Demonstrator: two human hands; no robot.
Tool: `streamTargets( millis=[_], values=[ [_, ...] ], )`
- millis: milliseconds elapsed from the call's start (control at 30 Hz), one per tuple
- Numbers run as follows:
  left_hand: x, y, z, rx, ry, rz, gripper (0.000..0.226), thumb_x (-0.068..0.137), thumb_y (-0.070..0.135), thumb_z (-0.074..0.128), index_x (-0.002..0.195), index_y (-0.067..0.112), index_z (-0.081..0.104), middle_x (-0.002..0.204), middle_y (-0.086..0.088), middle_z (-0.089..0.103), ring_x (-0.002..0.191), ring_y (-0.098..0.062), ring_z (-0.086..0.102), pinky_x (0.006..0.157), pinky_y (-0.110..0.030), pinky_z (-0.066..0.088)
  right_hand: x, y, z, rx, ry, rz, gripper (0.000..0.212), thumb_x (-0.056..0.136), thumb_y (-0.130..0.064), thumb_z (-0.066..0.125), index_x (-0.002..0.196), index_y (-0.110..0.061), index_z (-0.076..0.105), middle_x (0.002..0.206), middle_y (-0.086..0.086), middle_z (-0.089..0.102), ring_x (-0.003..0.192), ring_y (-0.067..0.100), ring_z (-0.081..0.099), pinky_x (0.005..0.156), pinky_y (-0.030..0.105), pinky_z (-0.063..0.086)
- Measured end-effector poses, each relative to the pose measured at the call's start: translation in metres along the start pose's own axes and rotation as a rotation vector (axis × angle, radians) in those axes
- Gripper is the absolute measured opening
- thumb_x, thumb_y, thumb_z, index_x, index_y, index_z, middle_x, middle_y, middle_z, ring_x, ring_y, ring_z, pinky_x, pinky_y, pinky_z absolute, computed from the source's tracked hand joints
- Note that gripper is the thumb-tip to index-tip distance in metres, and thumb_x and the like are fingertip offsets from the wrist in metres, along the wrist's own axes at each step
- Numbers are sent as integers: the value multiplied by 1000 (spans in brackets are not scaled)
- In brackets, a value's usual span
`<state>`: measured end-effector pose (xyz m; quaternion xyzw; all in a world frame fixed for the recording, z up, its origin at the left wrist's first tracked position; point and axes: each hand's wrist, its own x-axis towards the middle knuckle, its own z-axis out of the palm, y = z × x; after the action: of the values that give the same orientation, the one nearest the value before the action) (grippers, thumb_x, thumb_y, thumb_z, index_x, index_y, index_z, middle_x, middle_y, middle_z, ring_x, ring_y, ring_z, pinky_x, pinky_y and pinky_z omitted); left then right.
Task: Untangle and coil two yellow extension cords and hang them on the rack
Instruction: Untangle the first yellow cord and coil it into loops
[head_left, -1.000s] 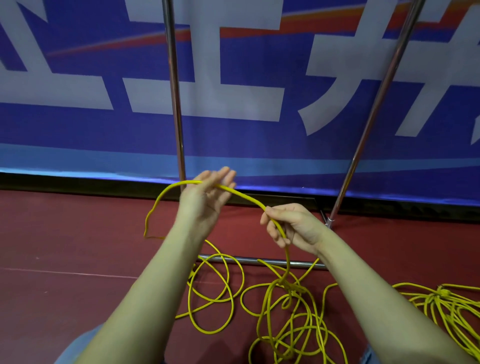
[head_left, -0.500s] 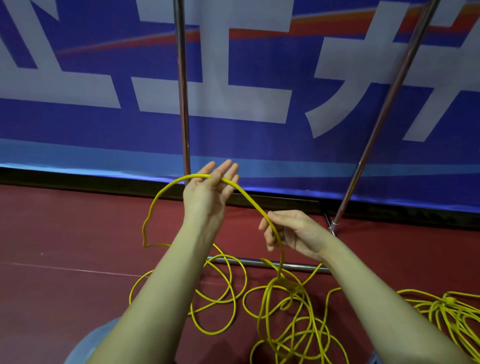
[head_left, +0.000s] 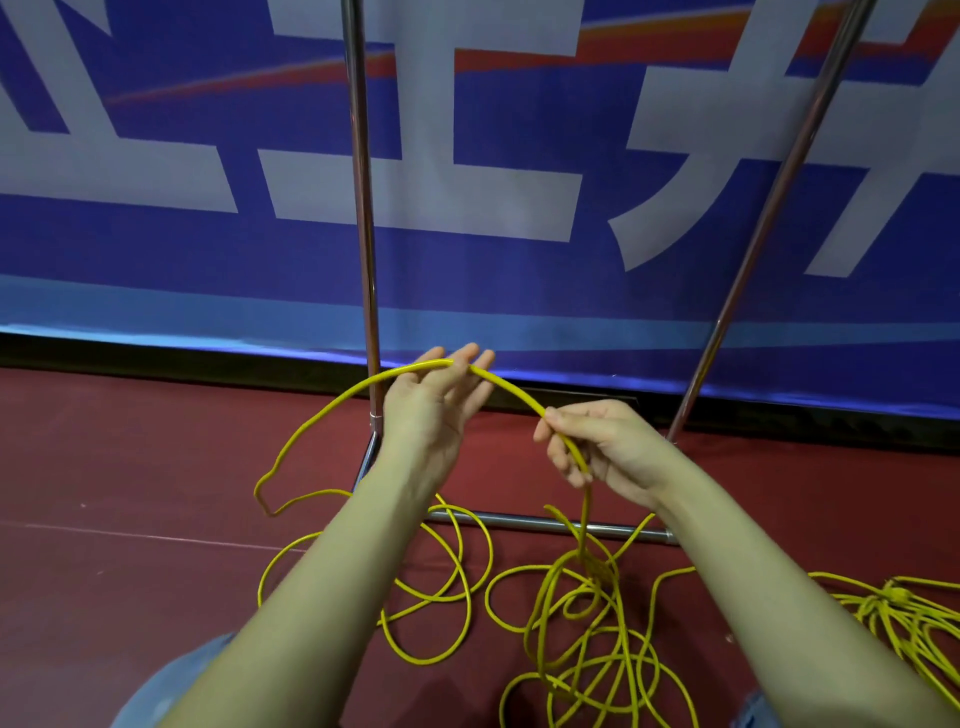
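A yellow extension cord (head_left: 519, 392) arcs between my two hands above the red floor. My left hand (head_left: 434, 402) is raised with its fingers straight, and the cord lies across the fingertips. My right hand (head_left: 597, 447) pinches the cord between thumb and curled fingers. From there the cord drops into a loose tangle (head_left: 587, 623) on the floor. Left of my left hand the cord curves down to the floor. A second yellow cord (head_left: 893, 608) lies bunched at the right edge. The metal rack (head_left: 363, 208) stands just behind my hands.
The rack's slanted right pole (head_left: 769, 208) and its base bar (head_left: 519, 522) on the floor frame the tangle. A blue banner wall (head_left: 156, 260) closes off the back. Red floor (head_left: 130, 467) stretches to the left.
Both hands stay nearly in place. The arc of cord left of my left hand has grown wider and hangs lower toward the floor.
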<state>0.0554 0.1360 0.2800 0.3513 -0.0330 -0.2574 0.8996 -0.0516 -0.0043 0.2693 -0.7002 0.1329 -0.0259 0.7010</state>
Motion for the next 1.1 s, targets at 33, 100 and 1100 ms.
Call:
streamTargets(
  millis=[33,100,1100],
  values=[
    [-4,-4,3,24,-30,-15,22,92,-8,49,107,7,43,98,-13,65,77,-21,72,71,-33,58,-2,-4,1,1,-10,-4,25,94,-17,49,76,-6,62,51,5,57,35,13,48,37,18,31],
    [-8,-10,6,43,-68,-28,17,93,-6,48,105,6,44,97,-13,65,76,-21,72,70,-33,58,-3,-10,4,5,-15,-11,25,95,-16,48,77,-5,62,50,5,58,35,13,50,37,17,33],
    [9,13,-4,-20,22,-37,6,98,7,46,96,8,52,81,-4,73,75,-18,72,71,-33,58,4,7,3,-103,37,84,32,94,-27,50,75,-5,66,54,7,62,40,13,55,45,19,41]
  ],
)
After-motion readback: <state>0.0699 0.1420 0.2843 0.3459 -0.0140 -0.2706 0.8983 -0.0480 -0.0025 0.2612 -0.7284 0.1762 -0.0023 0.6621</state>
